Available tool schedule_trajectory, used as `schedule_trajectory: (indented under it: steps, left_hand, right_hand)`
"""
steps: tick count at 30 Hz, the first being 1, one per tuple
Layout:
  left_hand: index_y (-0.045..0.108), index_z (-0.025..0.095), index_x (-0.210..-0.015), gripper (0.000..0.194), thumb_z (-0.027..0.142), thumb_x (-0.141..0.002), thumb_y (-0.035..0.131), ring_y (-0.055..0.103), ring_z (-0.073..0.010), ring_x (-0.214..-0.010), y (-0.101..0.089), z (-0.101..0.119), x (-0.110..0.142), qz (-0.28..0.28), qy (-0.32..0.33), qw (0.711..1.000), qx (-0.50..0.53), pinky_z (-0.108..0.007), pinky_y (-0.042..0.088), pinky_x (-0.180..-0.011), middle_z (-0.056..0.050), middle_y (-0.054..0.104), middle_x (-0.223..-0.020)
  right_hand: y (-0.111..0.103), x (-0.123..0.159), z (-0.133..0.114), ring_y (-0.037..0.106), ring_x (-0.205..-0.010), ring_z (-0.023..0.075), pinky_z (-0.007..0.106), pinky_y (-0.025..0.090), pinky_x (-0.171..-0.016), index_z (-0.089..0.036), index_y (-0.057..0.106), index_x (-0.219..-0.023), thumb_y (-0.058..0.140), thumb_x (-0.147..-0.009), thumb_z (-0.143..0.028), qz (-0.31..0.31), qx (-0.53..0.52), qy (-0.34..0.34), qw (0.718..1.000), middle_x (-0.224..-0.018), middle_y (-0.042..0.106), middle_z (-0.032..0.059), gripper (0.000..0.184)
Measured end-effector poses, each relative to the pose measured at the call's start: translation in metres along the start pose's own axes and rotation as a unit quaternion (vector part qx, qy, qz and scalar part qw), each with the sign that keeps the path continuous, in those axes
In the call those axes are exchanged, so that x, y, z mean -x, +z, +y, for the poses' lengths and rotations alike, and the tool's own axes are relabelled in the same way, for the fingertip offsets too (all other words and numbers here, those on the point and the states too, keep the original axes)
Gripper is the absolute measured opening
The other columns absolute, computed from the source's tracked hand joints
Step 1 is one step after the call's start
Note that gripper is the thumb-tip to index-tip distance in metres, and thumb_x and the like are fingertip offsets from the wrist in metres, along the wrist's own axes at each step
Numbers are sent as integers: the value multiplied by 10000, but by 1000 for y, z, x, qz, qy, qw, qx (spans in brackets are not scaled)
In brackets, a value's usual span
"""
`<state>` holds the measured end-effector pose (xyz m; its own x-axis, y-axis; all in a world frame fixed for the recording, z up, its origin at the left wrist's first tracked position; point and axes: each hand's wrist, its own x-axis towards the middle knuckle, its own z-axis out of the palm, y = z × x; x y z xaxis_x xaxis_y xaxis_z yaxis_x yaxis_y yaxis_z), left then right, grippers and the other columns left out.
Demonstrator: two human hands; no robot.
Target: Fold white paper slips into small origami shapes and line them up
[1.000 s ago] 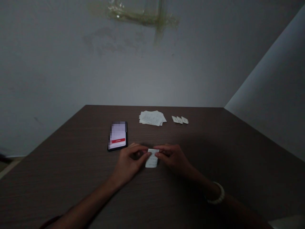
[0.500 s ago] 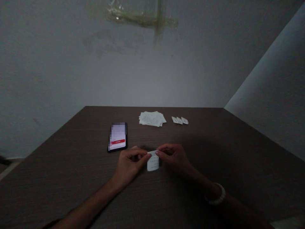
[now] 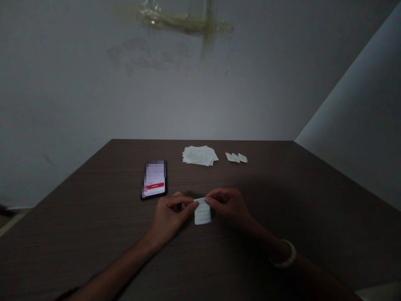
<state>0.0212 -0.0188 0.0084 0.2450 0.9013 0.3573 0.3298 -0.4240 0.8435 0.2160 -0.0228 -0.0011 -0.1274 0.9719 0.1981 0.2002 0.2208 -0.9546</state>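
A small white slip of paper [image 3: 202, 214] with lines of dark print hangs between my two hands, close above the table. Thumb and fingers of my left hand [image 3: 171, 212] pinch its upper left corner. At the upper right corner, my right hand [image 3: 228, 205] grips it the same way, a pale bead bracelet [image 3: 286, 255] round that wrist. The print is too small to read. Beyond my hands lies a loose pile of white printed papers [image 3: 199, 155]. Right of the pile, several small folded papers [image 3: 236, 158] lie in a row.
A phone [image 3: 154, 179] with its screen lit and partly blurred lies left of the papers, near my left hand. The brown table [image 3: 94, 200] ends at a grey wall [image 3: 200, 100] with yellowed tape [image 3: 184, 26] high up.
The lower part of the slip has swung slightly to the right and shows more of its printed face. Both hands stay almost where they were, still pinching it.
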Motion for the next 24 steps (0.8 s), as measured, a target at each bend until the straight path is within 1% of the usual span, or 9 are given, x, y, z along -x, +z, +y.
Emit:
schedule_trajectory:
  steps: [5,11,15,19,24]
  left_hand:
    - [733,173,-739,162,321,-789,692,496,-112,-544,1,-4,1,4,-6,1000,2,-220,382,-487,3,581,-598]
    - [730,169,-746,150,306,-790,687,488,-107,-533,0,-3,1,8,0,1000,-10,-219,382,-479,2,587,-594]
    - [733,177,-761,152,314,-799,682,477,-108,-530,-2,-3,1,11,11,1000,-18,-223,371,-475,3,593,-599]
    - [736,177,-761,162,309,-818,663,481,-117,-546,-2,-2,1,4,17,1000,-16,-234,376,-492,-7,608,-616]
    - [737,176,-749,175,302,-828,644,498,-129,-568,-3,0,0,-8,7,1000,-5,-248,382,-510,-13,600,-623]
  right_hand:
    - [0,1,-2,586,-589,131,241,454,-562,-163,714,-752,675,-770,-337,-6,-5,3,1000,-677,680,24,179]
    - [-1,1,-2,578,-584,128,241,444,-569,-154,717,-751,677,-770,-319,-2,15,-4,1000,-664,676,28,171]
    - [-1,1,-3,561,-558,119,229,422,-536,-158,718,-739,676,-765,-313,-1,30,-1,1000,-646,668,19,163]
    - [-2,1,-6,557,-560,117,224,409,-531,-160,719,-737,671,-771,-308,-7,39,-8,999,-636,663,13,159]
    - [-2,1,-7,535,-549,111,220,393,-524,-169,726,-733,678,-769,-317,-3,58,-17,998,-627,657,7,159]
